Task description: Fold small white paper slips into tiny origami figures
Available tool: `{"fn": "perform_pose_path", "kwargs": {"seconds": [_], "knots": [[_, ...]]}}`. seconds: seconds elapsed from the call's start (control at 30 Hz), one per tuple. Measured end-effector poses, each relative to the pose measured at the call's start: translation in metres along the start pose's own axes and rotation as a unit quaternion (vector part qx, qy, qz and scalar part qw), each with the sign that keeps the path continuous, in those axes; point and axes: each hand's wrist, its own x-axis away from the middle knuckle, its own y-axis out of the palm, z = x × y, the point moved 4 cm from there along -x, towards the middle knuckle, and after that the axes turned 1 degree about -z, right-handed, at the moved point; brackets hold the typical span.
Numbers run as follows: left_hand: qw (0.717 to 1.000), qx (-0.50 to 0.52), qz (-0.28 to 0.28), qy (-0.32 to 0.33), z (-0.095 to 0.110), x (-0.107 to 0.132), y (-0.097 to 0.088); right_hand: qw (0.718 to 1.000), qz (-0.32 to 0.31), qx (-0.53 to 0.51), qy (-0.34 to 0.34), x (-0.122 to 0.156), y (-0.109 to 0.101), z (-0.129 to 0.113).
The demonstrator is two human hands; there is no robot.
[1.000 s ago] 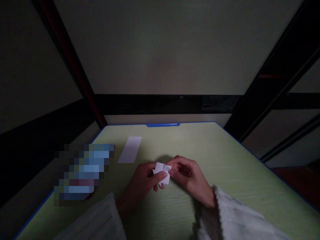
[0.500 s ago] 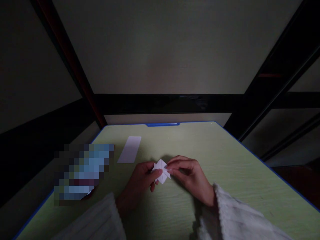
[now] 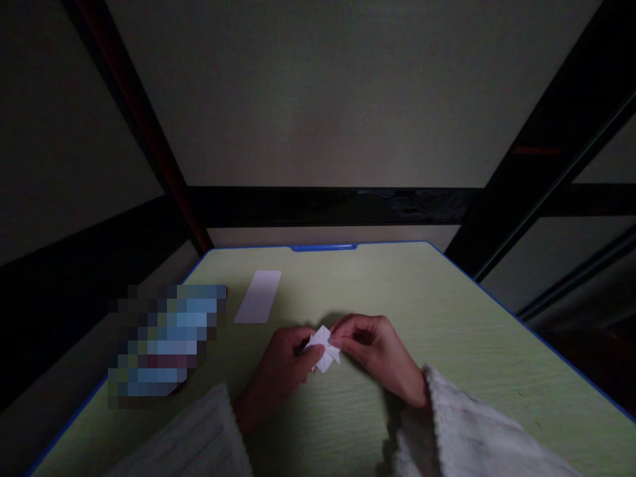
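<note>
Both bare hands pinch a small, many-pointed piece of folded white paper (image 3: 326, 358) just above the pale green, wood-grained surface with a blue edge (image 3: 318, 281).
The fingers of the left hand (image 3: 281, 361) are clamped on the paper's left side, thumb flat on top and the others mostly hidden underneath; those of the right hand (image 3: 372, 341) are drawn together at its right edge, seemingly on one flap, while a flat, white, rectangular paper sheet (image 3: 258, 297) lies beyond the left hand; to work the fold well, the left thumb would best press near the centre creases, firmly enough to stop slipping without crushing the points, as the right fingertips ease the flap lightly along its crease, since thin layers could tear or bend askew.
</note>
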Motion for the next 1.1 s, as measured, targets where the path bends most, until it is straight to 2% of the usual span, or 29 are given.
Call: {"fn": "perform_pose_path", "kwargs": {"seconds": [0.23, 0.73, 1.0, 1.1], "knots": [[0.999, -0.023, 0.039, -0.001, -0.001, -0.0003, 0.0006, 0.999, 0.023, 0.003, 0.023, -0.0007, 0.0, 0.0034], [0.998, -0.024, 0.057, -0.023, 0.0042, -0.0001, -0.0004, 0.996, 0.054, -0.028, 0.061, 0.0007, -0.0009, 0.0037], [0.998, 0.001, 0.055, -0.004, 0.0001, -0.001, -0.0003, 0.997, 0.04, -0.045, 0.049, -0.0017, 0.0014, 0.0054], [0.999, 0.018, 0.047, 0.001, -0.0008, -0.0016, -0.0005, 0.998, 0.01, -0.054, 0.039, -0.002, 0.0036, 0.0046]]}}
